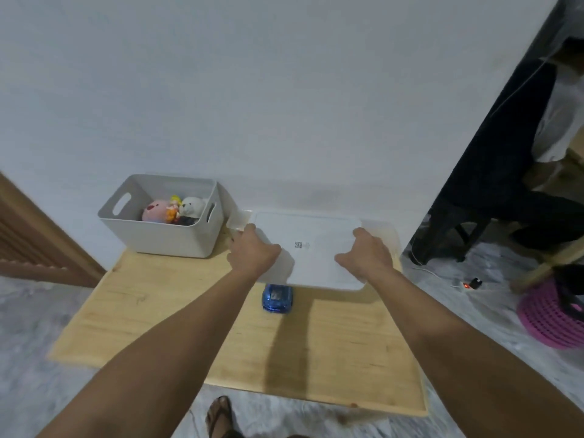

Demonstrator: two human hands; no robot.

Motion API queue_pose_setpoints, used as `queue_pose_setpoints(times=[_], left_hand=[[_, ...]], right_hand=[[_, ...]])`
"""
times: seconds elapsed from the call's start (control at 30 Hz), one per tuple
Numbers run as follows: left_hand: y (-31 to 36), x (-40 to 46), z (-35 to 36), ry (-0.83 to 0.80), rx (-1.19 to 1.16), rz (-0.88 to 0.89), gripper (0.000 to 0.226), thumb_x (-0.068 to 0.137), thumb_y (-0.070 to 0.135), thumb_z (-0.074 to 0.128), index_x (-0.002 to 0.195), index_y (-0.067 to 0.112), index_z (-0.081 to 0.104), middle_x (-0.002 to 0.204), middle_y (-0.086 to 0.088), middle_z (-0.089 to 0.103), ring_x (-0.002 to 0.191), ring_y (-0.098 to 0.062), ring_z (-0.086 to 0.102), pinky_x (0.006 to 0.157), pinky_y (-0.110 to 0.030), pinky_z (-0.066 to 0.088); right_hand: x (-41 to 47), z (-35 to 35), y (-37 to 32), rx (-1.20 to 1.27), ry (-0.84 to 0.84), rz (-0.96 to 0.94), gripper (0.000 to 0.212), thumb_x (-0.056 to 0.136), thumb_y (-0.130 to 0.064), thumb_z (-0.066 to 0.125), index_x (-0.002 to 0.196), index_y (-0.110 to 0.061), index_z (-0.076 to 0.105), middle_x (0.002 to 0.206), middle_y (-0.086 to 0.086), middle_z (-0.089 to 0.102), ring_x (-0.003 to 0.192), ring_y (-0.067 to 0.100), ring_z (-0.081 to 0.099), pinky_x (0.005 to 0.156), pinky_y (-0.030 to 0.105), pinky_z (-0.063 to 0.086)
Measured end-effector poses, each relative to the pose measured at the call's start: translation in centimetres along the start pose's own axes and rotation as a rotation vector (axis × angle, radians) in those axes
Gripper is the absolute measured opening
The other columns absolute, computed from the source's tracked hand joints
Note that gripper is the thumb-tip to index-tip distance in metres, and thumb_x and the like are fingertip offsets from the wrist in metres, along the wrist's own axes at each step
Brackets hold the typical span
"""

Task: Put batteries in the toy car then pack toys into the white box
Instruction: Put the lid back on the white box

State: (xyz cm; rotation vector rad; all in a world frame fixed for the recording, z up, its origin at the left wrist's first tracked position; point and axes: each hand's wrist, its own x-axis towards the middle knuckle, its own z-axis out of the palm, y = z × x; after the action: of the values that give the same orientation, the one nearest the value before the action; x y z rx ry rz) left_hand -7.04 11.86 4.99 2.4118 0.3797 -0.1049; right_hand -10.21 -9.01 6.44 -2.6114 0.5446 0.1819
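Note:
A white lid with a small QR mark hangs over the white box, whose translucent rim shows at the back right against the wall. My left hand grips the lid's left edge and my right hand grips its right edge, fingers curled over the sides. A blue toy car sits on the wooden table just under the lid's near edge. The inside of the box is hidden by the lid.
A grey handled bin at the table's back left holds a pink plush, a white bear and a small yellow figure. A pink woven stool and a power strip lie on the floor at right. My sandalled foot is below the table edge.

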Motion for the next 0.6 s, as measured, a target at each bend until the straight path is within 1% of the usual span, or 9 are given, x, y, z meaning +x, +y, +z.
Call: queue_pose_setpoints(times=[0.1,0.2,0.27,0.37,0.43,0.5,0.6], left_hand=[[-1.6,2.7,-3.3,0.081,-0.008,0.012,0.072,0.077,0.034,0.069,0.141,0.013,0.042,0.139,-0.014,0.047,0.13,-0.035,0.038,0.105,-0.045,0.038],[-3.3,5.7,-6.9,0.15,-0.01,-0.016,0.07,0.077,0.034,0.068,0.139,0.015,0.044,0.137,-0.014,0.047,0.13,-0.036,0.037,0.103,-0.049,0.039],[-4.7,7.9,-9.2,0.168,-0.035,-0.039,0.07,0.076,0.033,0.067,0.139,0.015,0.044,0.137,-0.013,0.049,0.13,-0.036,0.038,0.102,-0.05,0.04],[-6.9,11.4,-12.7,0.184,-0.029,-0.07,0.069,0.077,0.031,0.064,0.141,0.017,0.043,0.134,-0.014,0.052,0.131,-0.037,0.037,0.105,-0.048,0.037],[-8.3,13.6,-14.8,0.184,-0.044,-0.081,0.068,0.078,0.027,0.063,0.142,0.017,0.041,0.136,-0.014,0.05,0.133,-0.036,0.034,0.107,-0.049,0.033],[-9.7,15.5,-16.9,0.183,-0.07,-0.082,0.067,0.078,0.025,0.062,0.141,0.019,0.041,0.135,-0.013,0.05,0.132,-0.034,0.036,0.107,-0.049,0.035],[-11.7,18.2,-19.6,0.151,-0.105,-0.1,0.065,0.078,0.024,0.06,0.14,0.026,0.04,0.128,-0.013,0.049,0.128,-0.033,0.039,0.102,-0.048,0.039]], right_hand=[[0.5,0.4,-4.1,0.003,-0.007,-0.069,0.061,0.078,-0.032,0.065,0.131,-0.013,0.044,0.111,0.009,0.063,0.099,0.031,0.061,0.074,0.034,0.051],[1.1,1.3,-8.8,0.012,0.008,-0.128,0.056,0.077,-0.037,0.067,0.124,-0.013,0.05,0.114,0.01,0.063,0.101,0.031,0.06,0.071,0.03,0.045],[1.5,2.2,-12.0,0.006,0.009,-0.144,0.052,0.076,-0.037,0.067,0.12,-0.013,0.054,0.113,0.01,0.063,0.101,0.031,0.061,0.071,0.029,0.046],[2.2,3.8,-17.0,0.001,-0.014,-0.161,0.046,0.078,-0.033,0.067,0.116,-0.009,0.057,0.11,0.01,0.064,0.097,0.03,0.061,0.073,0.031,0.051],[2.7,5.0,-20.2,0.001,-0.026,-0.174,0.041,0.079,-0.031,0.066,0.112,-0.008,0.06,0.109,0.011,0.064,0.097,0.03,0.062,0.074,0.031,0.052],[3.2,6.2,-23.0,0.007,-0.04,-0.184,0.037,0.079,-0.03,0.066,0.107,-0.008,0.06,0.107,0.011,0.065,0.095,0.03,0.062,0.072,0.03,0.05],[3.9,8.1,-26.6,0.033,-0.072,-0.199,0.036,0.079,-0.027,0.066,0.109,-0.008,0.06,0.105,0.011,0.064,0.098,0.031,0.063,0.072,0.03,0.049]])
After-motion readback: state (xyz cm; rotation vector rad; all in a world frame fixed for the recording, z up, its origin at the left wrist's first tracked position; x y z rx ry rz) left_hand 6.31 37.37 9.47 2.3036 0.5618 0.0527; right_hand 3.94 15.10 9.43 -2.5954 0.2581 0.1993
